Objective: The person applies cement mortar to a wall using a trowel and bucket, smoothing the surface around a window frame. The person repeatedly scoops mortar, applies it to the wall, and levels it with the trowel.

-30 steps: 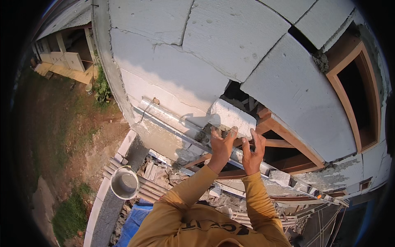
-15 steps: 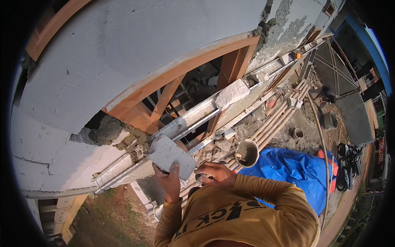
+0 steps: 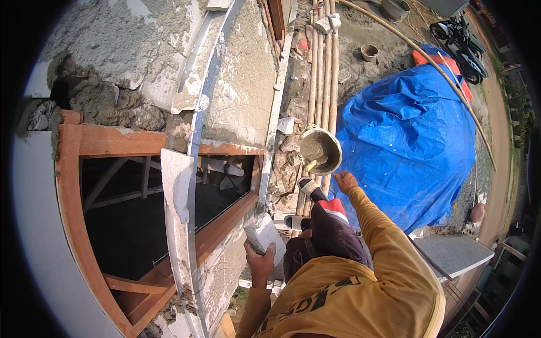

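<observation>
My left hand [image 3: 260,260] grips a pale grey building block [image 3: 264,236], low beside the wall, with the thumb on its face. My right hand [image 3: 346,182] is stretched forward, just short of a bucket [image 3: 337,147] of grey mortar. Its fingers look bent, but they are small and partly turned away. A yellowish handle [image 3: 310,165] sticks up at the bucket's near left rim, apart from that hand. The bucket rests by several bamboo poles [image 3: 319,84].
On the left, an orange-brown wooden frame [image 3: 121,139] borders a dark opening in the wall. A metal straightedge [image 3: 195,132] runs along the wall top past a white block [image 3: 177,180]. Blue tarpaulin [image 3: 406,141] covers a mound at right. My sandalled feet [image 3: 307,185] stand by the poles.
My view has swung right, toward the bucket and tarpaulin. The right hand has left the block's side and reached out toward the bucket. The left hand still holds the block, now tilted.
</observation>
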Demonstrator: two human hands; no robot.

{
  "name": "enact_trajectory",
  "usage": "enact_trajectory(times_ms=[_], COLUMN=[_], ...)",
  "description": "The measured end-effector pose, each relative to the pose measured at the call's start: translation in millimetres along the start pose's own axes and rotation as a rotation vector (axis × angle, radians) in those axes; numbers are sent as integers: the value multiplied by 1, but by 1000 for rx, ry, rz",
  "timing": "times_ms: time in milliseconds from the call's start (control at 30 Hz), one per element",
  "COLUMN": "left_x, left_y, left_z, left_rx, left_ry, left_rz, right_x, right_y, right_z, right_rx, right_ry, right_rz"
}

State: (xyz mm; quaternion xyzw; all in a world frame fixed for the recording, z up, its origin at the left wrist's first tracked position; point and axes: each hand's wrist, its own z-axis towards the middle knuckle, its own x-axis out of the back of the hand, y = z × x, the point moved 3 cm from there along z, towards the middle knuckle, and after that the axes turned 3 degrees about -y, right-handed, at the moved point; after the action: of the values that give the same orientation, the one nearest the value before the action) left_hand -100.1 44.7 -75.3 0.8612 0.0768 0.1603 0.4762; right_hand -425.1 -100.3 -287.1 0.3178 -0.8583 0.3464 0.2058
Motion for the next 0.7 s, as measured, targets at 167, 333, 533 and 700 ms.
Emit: enact_trajectory(times_ms=[167,333,533,700], left_x=[-51,-100,-141,-144], left_y=[-33,-78,-115,-129], left_z=[79,163,228,252], left_rx=[72,54,116,-21], left_ry=[-75,-123,-152,-159], left_rz=[272,266,144,324], right_x=[-82,-176,-239,-256], right_y=[38,54,80,86], right_z=[105,199,271,294], right_rx=[-118,-237,-418,-472], right_ry=[-76,-64,48,-5], right_rz=[29,68,164,182])
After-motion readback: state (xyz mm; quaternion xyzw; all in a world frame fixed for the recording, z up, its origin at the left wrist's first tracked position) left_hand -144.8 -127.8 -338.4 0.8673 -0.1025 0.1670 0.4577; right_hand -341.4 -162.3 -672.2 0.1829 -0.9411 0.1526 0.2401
